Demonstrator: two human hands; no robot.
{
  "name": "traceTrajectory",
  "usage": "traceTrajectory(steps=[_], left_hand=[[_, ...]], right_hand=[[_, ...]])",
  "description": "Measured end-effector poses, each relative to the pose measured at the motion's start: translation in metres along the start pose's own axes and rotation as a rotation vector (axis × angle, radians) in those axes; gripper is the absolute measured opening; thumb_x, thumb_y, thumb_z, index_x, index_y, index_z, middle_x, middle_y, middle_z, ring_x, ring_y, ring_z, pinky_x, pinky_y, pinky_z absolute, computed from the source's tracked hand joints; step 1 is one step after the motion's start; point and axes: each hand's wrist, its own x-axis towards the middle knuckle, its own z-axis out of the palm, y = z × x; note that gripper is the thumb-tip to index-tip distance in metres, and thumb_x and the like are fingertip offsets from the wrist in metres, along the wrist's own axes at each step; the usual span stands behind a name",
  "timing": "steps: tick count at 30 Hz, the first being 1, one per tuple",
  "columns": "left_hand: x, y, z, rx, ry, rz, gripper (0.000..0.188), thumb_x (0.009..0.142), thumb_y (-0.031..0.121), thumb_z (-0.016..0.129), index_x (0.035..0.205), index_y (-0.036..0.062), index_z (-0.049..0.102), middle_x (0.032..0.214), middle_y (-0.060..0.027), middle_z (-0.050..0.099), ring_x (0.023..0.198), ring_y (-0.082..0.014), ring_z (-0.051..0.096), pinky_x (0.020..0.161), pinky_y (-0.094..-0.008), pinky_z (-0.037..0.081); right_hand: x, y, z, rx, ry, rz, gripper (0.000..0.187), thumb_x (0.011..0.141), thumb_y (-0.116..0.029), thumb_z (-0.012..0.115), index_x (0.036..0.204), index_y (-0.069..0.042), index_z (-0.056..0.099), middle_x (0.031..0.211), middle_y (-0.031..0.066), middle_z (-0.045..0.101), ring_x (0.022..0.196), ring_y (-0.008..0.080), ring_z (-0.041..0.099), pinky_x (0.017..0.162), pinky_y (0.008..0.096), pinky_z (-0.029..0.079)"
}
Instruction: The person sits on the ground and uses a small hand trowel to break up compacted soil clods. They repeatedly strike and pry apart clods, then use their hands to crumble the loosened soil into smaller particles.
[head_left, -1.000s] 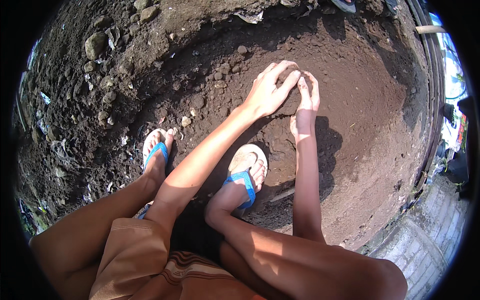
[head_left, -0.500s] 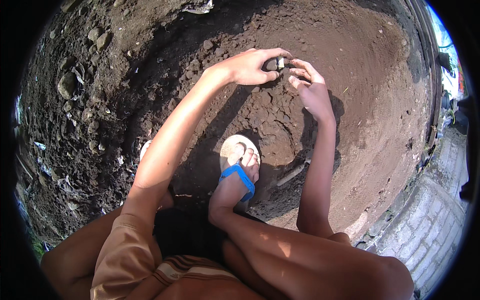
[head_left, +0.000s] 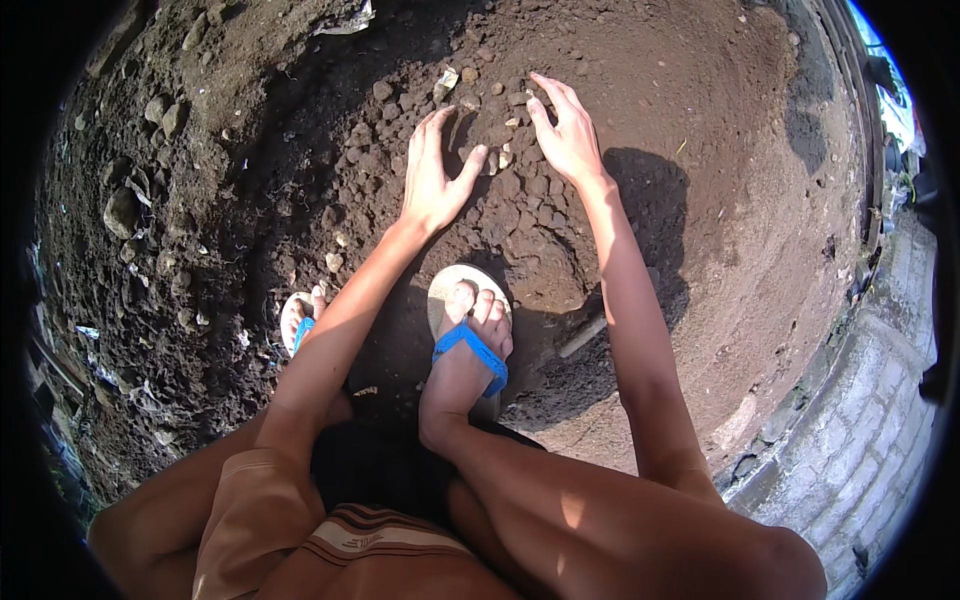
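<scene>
Since the earlier frame, both hands part: my left hand [head_left: 432, 180] and right hand [head_left: 566, 135] press open-fingered on the brown crumbly soil mound [head_left: 520, 215] mid-ground; loose clods may roll onto my blue-strapped sandal [head_left: 470, 335].

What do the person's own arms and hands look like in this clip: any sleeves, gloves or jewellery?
Both forearms are bare, with no sleeves. The left hand and right hand wear no gloves, and no rings, watch or bracelets show. Dirt on the fingers is too fine to tell.
</scene>
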Motion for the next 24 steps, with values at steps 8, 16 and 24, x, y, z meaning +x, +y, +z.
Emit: traceTrajectory(steps=[8, 16, 24], left_hand=[[0.028, 0.006, 0.025, -0.119, -0.120, -0.091, 0.069, 0.101, 0.043, 0.062, 0.151, -0.0010, 0.045, 0.145, -0.0253, 0.055, 0.137, -0.0371, 0.054, 0.117, -0.0444, 0.041], [-0.001, 0.028, 0.025, -0.173, -0.319, 0.135, 0.052, 0.100, 0.036, 0.063, 0.138, 0.0002, 0.060, 0.132, -0.0233, 0.063, 0.130, -0.0395, 0.057, 0.111, -0.0459, 0.045], [0.013, 0.030, 0.016, 0.137, -0.609, 0.266, 0.110, 0.074, 0.059, 0.087, 0.156, 0.0027, 0.041, 0.156, -0.0271, 0.044, 0.145, -0.0434, 0.042, 0.122, -0.0506, 0.036]], right_hand=[[0.015, 0.001, 0.025, -0.120, -0.128, -0.248, 0.032, 0.093, -0.026, 0.068, 0.122, -0.013, 0.070, 0.126, 0.0127, 0.066, 0.122, 0.0356, 0.059, 0.104, 0.0477, 0.049], [-0.066, -0.012, -0.035, 0.065, -0.200, -0.194, 0.034, 0.093, -0.020, 0.067, 0.121, -0.001, 0.068, 0.119, 0.0218, 0.069, 0.118, 0.0415, 0.062, 0.103, 0.0491, 0.049], [-0.081, -0.006, -0.030, 0.026, -0.072, -0.042, 0.044, 0.104, -0.023, 0.050, 0.143, -0.005, 0.057, 0.141, 0.0206, 0.060, 0.133, 0.0400, 0.055, 0.112, 0.0478, 0.044]])
